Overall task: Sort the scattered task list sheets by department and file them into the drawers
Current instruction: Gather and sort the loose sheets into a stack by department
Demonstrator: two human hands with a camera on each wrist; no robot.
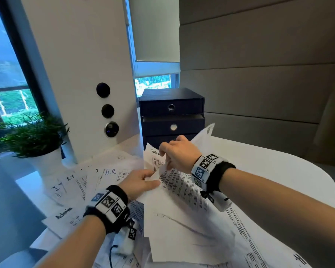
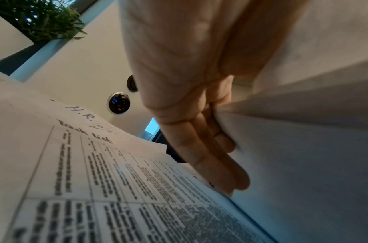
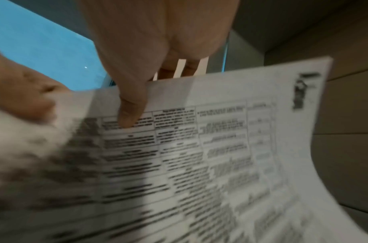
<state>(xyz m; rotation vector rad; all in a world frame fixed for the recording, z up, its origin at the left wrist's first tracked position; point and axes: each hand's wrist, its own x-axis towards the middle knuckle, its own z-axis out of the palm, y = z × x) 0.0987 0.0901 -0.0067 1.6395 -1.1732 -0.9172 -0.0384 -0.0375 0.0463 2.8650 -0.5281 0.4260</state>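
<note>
- While most sheets lie spread over the white table (image 1: 278,171), the head view shows sorting only begun: sheets marked "I.T." (image 1: 70,178), "H.R." (image 1: 110,172) and "Admin" (image 1: 64,212) are loose at the left, unstacked, overlapping one another.
- Same view, drawer unit (image 1: 171,117): dark, three-tiered, at the far edge of the table; top drawer flush, middle drawer (image 1: 173,127) standing slightly proud; no paper visible in any drawer, so filing is judged not yet started.
- Same view, hands: right hand (image 1: 177,153) raised, pinching a printed sheet (image 1: 182,182) by its upper edge; left hand (image 1: 141,181) low, fingers extended against a turned-over blank sheet (image 1: 182,219).
- Left wrist view: left-hand fingers (image 2: 210,161) straight and close together, lying along the blank sheet's underside, not curled round it; "H.R." sheet (image 2: 81,113) with its "Task list" heading lies beneath.
- Right wrist view: thumb (image 3: 131,106) pressed onto the printed face of the lifted sheet (image 3: 220,148), other fingers behind it, a firm pinch; text too blurred to read the department.
- Remaining, by judgement: identify each sheet, gather three piles, open drawers, file all.
</note>
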